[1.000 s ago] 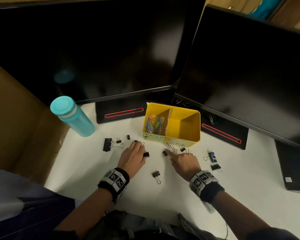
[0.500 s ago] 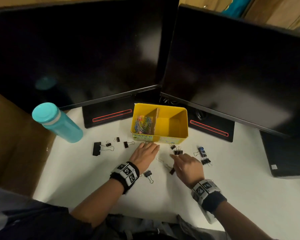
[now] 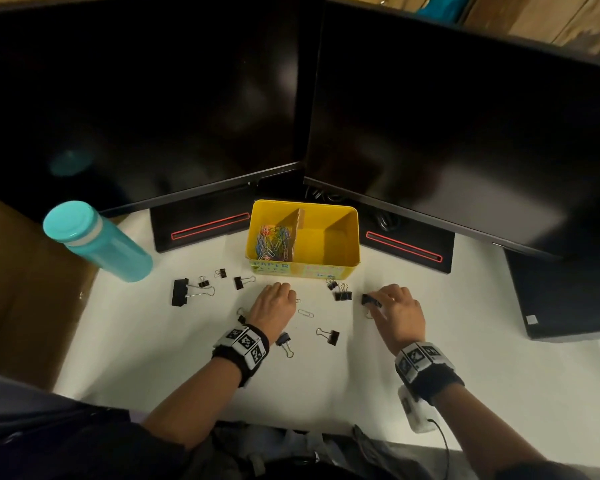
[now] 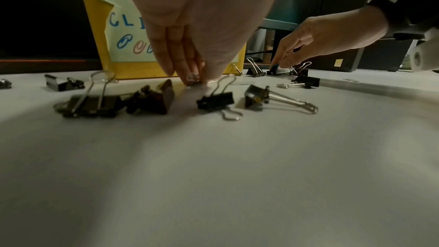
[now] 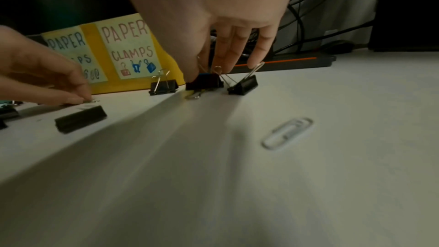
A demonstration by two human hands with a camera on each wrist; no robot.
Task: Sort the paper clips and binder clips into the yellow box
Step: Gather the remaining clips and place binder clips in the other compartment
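In front of the yellow metal box, the left hand pinches a silver wire paper clip; the right hand grips a black steel binder clip. Lift each straight up, clear of neighbouring clips.

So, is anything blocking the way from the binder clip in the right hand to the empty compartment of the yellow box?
Nothing visible does. The right hand pinches the binder clip just front-right of the yellow box; the right compartment is open on top.

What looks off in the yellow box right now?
The yellow box is unevenly filled: colored paper clips sit in its left compartment, while the right compartment, labelled paper clamps, is empty. Binder clips lie on the desk.
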